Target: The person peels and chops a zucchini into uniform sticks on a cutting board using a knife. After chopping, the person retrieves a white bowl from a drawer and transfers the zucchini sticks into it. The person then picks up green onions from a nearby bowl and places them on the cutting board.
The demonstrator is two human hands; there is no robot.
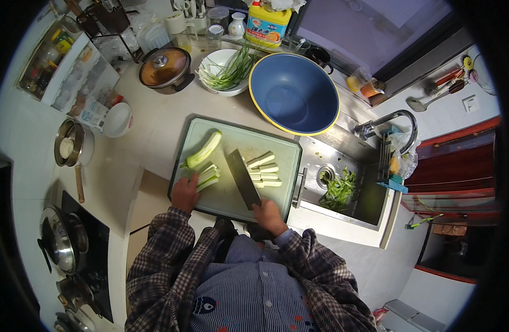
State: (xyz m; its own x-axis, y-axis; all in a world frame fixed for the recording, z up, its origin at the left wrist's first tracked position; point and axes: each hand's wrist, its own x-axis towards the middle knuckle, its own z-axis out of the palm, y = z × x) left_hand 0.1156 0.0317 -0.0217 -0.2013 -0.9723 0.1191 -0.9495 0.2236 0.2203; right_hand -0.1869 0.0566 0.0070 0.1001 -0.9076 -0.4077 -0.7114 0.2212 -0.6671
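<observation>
My right hand (pixel 269 215) is closed around the handle of a cleaver (pixel 242 177), whose broad blade lies over the green cutting board (pixel 221 204). Cut pale vegetable sticks (pixel 266 175) lie just right of the blade. At the board's left side my left hand (pixel 185 193) touches a bunch of green-edged vegetable strips (pixel 208 176); whether the fingers grip them I cannot tell. A peeled, curved pale green vegetable (pixel 204 149), probably a gourd or cucumber, rests above that bunch.
Beyond the board stand a large blue basin (pixel 296 93), a white bowl of green onions (pixel 225 79) and a lidded pot (pixel 165 68). On the right, green peelings (pixel 339 190) lie in the steel sink (pixel 308 145). A wooden-handled saucepan (pixel 86 145) and a black cooktop (pixel 99 253) are at left.
</observation>
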